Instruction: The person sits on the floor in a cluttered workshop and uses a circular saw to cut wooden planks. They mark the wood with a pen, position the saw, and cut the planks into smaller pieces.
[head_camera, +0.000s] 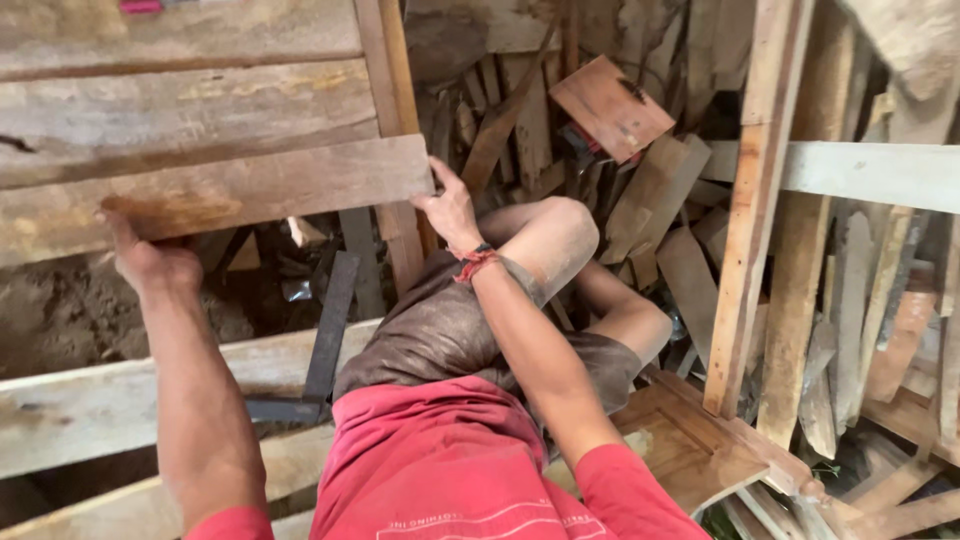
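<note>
Closest to the camera is the red shirt (440, 470) at the bottom of the frame, arms reaching up from it. The left hand (150, 258) grips the plank (230, 190) from below at left-centre, fingers curled on its lower edge. The right hand (450, 208) clamps the plank's right end at mid-frame. The plank's long axis runs left-right, slightly tilted, spanning both hands. Behind it, scrap boards (640, 180) pile up.

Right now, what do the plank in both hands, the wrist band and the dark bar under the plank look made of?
Plank: rough, unfinished wood, with visible grain and a brown stain near the left hand.
Wrist band by the right hand: looks like red woven cord or thread with a dark strand; too small to be sure.
Dark bar: flat and grey-black, possibly metal or darkened wood; unclear.
</note>
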